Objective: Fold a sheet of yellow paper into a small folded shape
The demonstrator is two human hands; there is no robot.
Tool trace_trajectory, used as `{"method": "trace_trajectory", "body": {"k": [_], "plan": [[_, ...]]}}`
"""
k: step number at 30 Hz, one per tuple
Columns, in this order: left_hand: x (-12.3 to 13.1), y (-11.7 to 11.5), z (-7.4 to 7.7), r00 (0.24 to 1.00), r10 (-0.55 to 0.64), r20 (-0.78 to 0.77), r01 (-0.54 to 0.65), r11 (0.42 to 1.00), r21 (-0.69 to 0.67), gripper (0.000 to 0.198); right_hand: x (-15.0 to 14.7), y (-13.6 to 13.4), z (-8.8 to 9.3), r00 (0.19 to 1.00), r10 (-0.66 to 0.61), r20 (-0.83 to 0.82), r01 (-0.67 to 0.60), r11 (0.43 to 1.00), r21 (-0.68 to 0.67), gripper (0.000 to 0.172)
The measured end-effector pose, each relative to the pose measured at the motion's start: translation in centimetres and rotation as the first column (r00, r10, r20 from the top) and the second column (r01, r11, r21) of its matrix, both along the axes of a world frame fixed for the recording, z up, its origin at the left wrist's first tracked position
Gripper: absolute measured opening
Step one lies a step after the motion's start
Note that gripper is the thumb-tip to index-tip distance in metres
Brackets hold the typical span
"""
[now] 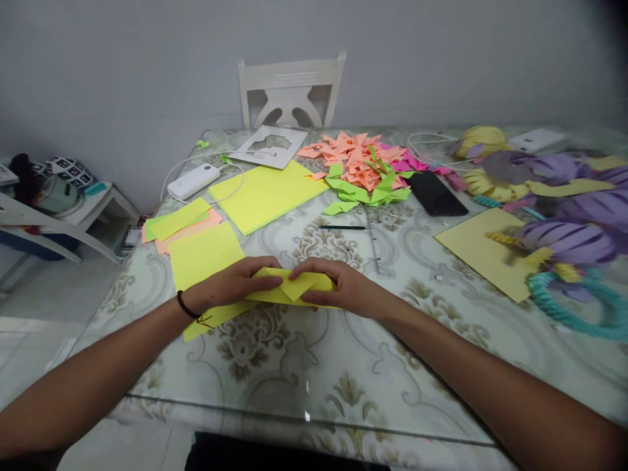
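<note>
Between my two hands is a yellow sheet of paper (297,289), partly folded, with a pointed flap at its middle. My left hand (245,280) grips its left end, thumb on top. At the right end my right hand (338,285) pinches it, fingertips at the flap. The folded paper is held over the near-middle of the table. Loose yellow paper (205,252) lies under and beyond my left hand. Farther off are a yellow stack of sheets (267,195) and a heap of folded orange, green and pink paper pieces (363,167).
A dark pencil (342,227), a clear ruler (375,245) and a black phone (438,194) lie beyond my hands. At left is a white power bank (193,181) with a cable. Purple paper lanterns (566,241) and a teal ring (579,307) sit at right. A white chair (294,72) stands behind.
</note>
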State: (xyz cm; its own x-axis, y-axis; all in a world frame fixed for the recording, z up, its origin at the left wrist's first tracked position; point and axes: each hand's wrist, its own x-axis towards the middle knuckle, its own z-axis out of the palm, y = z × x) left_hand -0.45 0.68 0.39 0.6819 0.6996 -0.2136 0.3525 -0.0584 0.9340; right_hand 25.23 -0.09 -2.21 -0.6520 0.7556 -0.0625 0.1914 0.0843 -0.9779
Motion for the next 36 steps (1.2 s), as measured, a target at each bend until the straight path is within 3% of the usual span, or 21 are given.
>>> {"method": "trace_trajectory", "body": {"k": [7,18,22,27,36], "plan": [[0.1,-0.1,0.8,0.989,-0.072,-0.129,0.084,0.992,0.094,0.032,-0.2,0.2,-0.3,0.998,-0.064,0.01,0.062,0.99,0.128,0.024],[0.0,0.0,0.0,0.985,-0.089,-0.145,0.108,0.986,0.128,0.035,-0.3,-0.5,0.1,0.998,0.062,-0.02,-0.064,0.992,-0.112,0.035],[0.2,-0.2,0.0,0.968,-0.074,-0.238,0.123,0.973,0.194,0.042,-0.5,-0.6,0.0,1.0,0.013,0.019,-0.012,0.997,-0.074,0.033],[0.3,-0.4,-0.1,0.979,-0.055,-0.196,0.098,0.971,0.216,0.032,-0.7,-0.9,-0.7,0.999,-0.019,0.029,0.02,0.999,-0.043,0.029],[0.2,-0.5,-0.5,0.988,-0.109,-0.109,0.119,0.988,0.097,0.022,-0.7,-1.0,-1.1,0.995,-0.025,0.099,0.017,0.997,0.081,0.023]]}}
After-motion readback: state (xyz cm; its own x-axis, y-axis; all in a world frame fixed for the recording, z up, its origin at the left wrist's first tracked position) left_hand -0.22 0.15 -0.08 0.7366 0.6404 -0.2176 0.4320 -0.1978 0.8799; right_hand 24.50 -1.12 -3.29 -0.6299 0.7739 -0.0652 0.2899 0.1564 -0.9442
